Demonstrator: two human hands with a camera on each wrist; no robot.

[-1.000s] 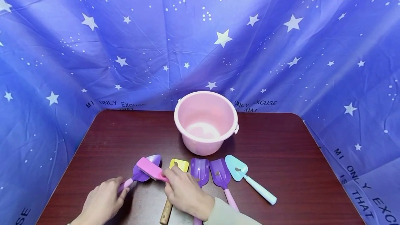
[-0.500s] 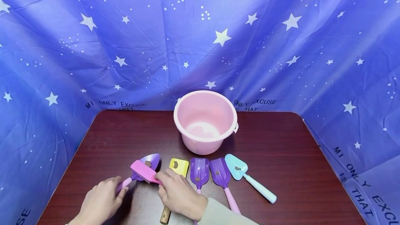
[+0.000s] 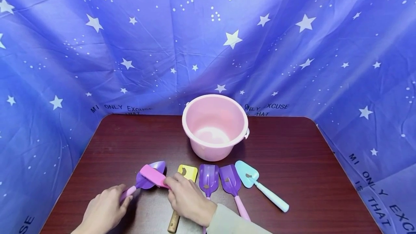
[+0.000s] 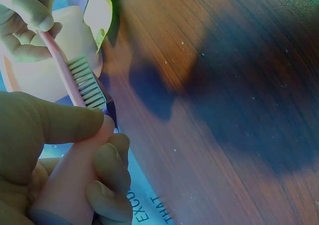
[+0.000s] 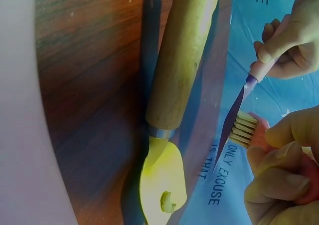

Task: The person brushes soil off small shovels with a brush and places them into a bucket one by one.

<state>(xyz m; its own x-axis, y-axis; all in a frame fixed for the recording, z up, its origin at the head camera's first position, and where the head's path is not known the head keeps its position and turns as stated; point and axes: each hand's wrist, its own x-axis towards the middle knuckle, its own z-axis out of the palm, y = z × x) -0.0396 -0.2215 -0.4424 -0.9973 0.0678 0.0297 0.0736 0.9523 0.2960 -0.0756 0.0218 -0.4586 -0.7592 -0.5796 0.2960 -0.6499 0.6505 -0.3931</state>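
My left hand point(image 3: 105, 207) grips the pink handle of a purple trowel point(image 3: 159, 167), its pointed blade facing away from me. A pink scrub brush point(image 3: 152, 175) is held by my right hand point(image 3: 191, 199), bristles down across that blade. In the right wrist view the pale bristles of the brush point(image 5: 244, 130) meet the face of the trowel blade point(image 5: 232, 120), which is tilted. The left wrist view has my thumb and curled fingers around the trowel handle point(image 4: 70, 180). The brush head hides part of the blade.
Right of the brush lie a yellow shovel point(image 3: 190, 172) with a wooden handle, two purple scoops point(image 3: 209, 176) and a light blue trowel point(image 3: 246, 170), each with a brown smudge on it. Behind them stands a pink bucket point(image 3: 211, 151) on the dark wooden table point(image 3: 286, 154).
The brush has gone left and toward me along the trowel blade, then partly back up. A brown spot on the blade, seen half a second ago, is covered now. My left hand stays nearly still.
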